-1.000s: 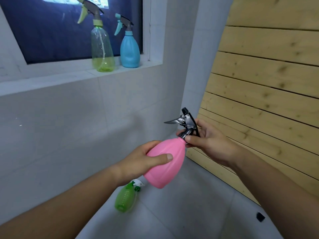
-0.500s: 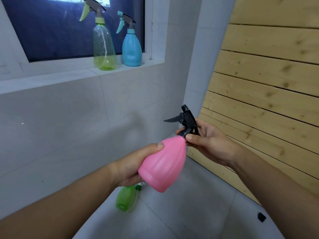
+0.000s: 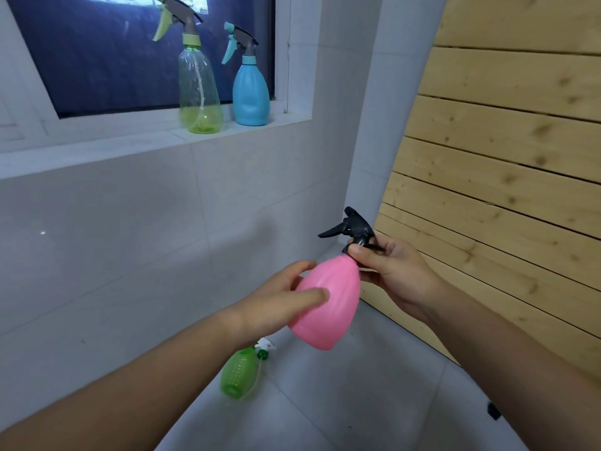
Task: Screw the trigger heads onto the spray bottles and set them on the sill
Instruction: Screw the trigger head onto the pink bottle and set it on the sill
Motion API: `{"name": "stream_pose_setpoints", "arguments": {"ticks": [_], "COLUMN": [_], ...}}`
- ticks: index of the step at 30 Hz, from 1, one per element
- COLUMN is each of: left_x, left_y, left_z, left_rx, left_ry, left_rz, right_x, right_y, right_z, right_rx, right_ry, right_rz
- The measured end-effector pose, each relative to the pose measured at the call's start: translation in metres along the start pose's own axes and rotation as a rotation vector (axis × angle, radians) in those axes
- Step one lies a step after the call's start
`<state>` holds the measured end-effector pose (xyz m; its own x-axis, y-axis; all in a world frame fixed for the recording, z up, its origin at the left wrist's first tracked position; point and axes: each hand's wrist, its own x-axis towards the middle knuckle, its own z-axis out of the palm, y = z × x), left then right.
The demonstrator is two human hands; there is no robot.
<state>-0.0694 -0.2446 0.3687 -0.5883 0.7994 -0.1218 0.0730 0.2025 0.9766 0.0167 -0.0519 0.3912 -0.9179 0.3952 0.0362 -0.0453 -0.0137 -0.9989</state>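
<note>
Pink bottle tilted, cupped by left hand, fingers wrapped | right hand fingers pinched black trigger head collar | sill: two bottles upright.

1. Pale grey tiles covered the wall and the floor.
2. A dark window sat in a white frame above a white sill.
3. Knotty wooden planks lined the right side.
</note>
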Motion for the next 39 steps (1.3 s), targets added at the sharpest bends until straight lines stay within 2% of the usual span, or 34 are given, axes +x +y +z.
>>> {"name": "stream_pose_setpoints", "arguments": {"ticks": [5,10,15,19,21,26,30,35,39], "left_x": [-0.002,-0.003,-0.004,-0.003,-0.004,-0.006,-0.004,-0.002,-0.005], "left_y": [-0.005,0.002,0.002,-0.001,-0.003,-0.005,-0.008,-0.003,-0.001], "left_z": [0.007,0.006,0.005,0.004,0.003,0.004,0.012,0.013,0.013], "left_rx": [0.186,-0.051,0.051,-0.095,-0.09,-0.185,-0.271,-0.128,-0.025], "left_ry": [0.11,-0.018,0.071,-0.05,-0.113,-0.164,-0.081,0.079,0.145], "left_rz": [0.013,-0.093,-0.02,-0.079,-0.106,-0.062,-0.049,-0.026,-0.004], "right_x": [-0.003,-0.005,-0.006,-0.006,-0.006,-0.007,-0.005,-0.005,-0.003], "right_y": [0.002,0.0,0.002,0.0,0.0,-0.001,-0.003,0.0,0.006], "right_z": [0.009,0.014,0.015,0.016,0.016,0.017,0.017,0.016,0.02], "right_rx": [0.034,0.057,0.127,0.151,0.14,0.268,0.252,0.229,0.218], "right_ry": [0.005,0.022,-0.003,-0.029,-0.07,-0.142,-0.149,-0.088,-0.047], "right_rz": [0.008,-0.016,0.005,0.019,0.036,0.063,0.036,-0.019,-0.055]}}
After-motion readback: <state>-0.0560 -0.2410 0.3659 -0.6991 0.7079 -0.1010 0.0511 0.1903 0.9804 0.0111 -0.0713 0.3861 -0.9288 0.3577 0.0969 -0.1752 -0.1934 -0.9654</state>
